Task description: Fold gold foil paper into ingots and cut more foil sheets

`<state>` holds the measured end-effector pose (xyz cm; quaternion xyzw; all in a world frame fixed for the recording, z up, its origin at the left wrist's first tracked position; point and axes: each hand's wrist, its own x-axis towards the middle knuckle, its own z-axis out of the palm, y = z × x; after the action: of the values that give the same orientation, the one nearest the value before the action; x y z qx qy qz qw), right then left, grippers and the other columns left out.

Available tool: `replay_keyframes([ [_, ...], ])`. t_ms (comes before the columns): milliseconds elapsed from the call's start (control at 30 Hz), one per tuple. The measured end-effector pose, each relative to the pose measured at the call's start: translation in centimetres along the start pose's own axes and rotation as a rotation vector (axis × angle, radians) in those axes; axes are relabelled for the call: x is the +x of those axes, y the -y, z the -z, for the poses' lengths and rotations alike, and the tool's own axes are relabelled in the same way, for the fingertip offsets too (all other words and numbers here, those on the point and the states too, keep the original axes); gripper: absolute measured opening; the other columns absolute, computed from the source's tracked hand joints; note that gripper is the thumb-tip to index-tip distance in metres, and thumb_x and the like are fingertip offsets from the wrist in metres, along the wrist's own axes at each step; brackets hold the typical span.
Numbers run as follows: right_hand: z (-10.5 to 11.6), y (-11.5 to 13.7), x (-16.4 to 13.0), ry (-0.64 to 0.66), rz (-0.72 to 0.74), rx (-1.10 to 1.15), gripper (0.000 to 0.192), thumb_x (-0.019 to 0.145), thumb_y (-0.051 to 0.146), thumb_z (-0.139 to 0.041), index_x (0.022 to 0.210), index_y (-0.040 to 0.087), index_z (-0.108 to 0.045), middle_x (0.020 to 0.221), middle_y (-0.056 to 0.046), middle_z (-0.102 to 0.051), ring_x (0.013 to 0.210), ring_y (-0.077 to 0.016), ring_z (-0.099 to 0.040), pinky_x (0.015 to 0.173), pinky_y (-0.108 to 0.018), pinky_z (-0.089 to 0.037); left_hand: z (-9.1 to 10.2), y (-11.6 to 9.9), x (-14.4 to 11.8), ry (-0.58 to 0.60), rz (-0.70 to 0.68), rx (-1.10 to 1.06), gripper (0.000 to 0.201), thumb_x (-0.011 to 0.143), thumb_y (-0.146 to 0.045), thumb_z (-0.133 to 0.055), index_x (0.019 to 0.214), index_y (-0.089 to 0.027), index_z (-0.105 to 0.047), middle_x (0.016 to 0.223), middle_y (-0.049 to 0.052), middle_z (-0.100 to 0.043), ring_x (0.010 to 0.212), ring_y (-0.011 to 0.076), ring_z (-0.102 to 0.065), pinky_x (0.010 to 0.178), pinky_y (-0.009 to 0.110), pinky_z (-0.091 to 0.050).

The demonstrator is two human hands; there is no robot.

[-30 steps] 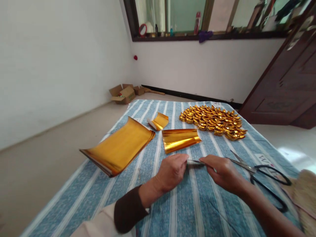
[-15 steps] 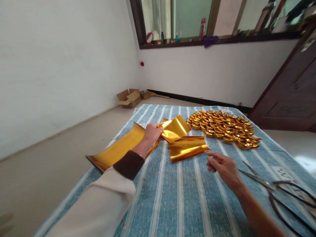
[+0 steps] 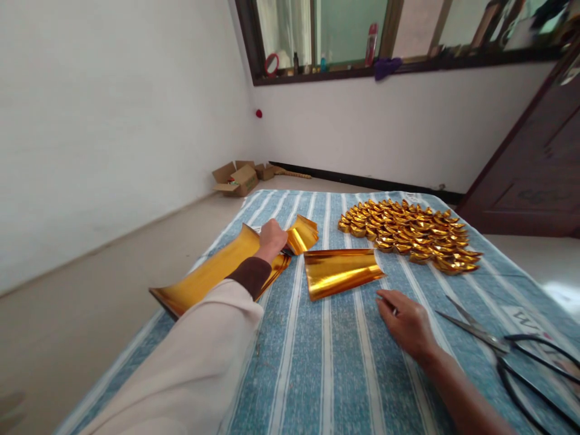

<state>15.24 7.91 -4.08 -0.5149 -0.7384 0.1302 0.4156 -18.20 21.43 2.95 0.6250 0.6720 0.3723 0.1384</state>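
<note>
My left hand (image 3: pixel 270 239) is closed at the near end of a small gold foil sheet (image 3: pixel 302 234), its fingertips partly hidden. Under and beside that wrist lies a larger gold sheet (image 3: pixel 206 272) with curled edges. A separate gold foil rectangle (image 3: pixel 342 273) rests on the striped cloth between both hands, bowed upward a little. My right hand (image 3: pixel 405 323) is near its right corner, fingers curled in with no sheet in them. To the right of this hand lie scissors (image 3: pixel 492 341) with dark looped handles, blades slightly apart.
Many folded gold foil ingots (image 3: pixel 403 232) crowd the far right of the table's blue striped cloth (image 3: pixel 330 374). Beyond its far left edge, an open cardboard box (image 3: pixel 235 179) stands on the floor. A dark red door (image 3: pixel 530 175) is at the right.
My left hand has drawn back slightly left with the small foil sheet, which no longer overlaps the foil rectangle. My right hand has shifted a little toward me and its fingers have curled further.
</note>
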Motion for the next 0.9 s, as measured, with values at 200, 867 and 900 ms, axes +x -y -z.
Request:
replay_keyframes([
  [200,-0.3,1.4,0.1,-0.066,0.369,-0.267,0.02,0.092,0.015,-0.048,0.087,0.019,-0.067,0.081,-0.006,-0.067,0.081,-0.0189,-0.062,0.076,-0.031,-0.048,-0.9,-0.3,1.2,-0.056,0.285,0.274,0.023,0.087,-0.023,-0.064,0.103,-0.006,-0.063,0.095,0.012,-0.067,0.087,0.0243,-0.066,0.073,0.034,-0.053],
  [867,-3.0,1.5,0.9,-0.019,0.468,-0.388,0.03,0.093,0.016,-0.046,0.119,0.013,-0.062,0.122,-0.015,-0.062,0.123,-0.0286,-0.049,0.098,-0.046,-0.044,-0.1,-5.6,-2.0,0.063,-0.101,0.703,0.024,0.092,-0.018,-0.047,0.108,-0.005,-0.059,0.126,0.023,-0.051,0.121,0.0363,-0.044,0.096,0.05,-0.038],
  [900,-3.1,1.4,0.9,-0.03,0.459,-0.391,0.032,0.093,0.016,-0.045,0.12,0.014,-0.061,0.122,-0.014,-0.062,0.123,-0.0284,-0.049,0.098,-0.045,-0.045,-0.1,-6.3,-2.9,0.104,-0.182,0.695,0.023,0.092,-0.017,-0.046,0.108,-0.006,-0.058,0.127,0.021,-0.051,0.121,0.034,-0.044,0.098,0.048,-0.037],
])
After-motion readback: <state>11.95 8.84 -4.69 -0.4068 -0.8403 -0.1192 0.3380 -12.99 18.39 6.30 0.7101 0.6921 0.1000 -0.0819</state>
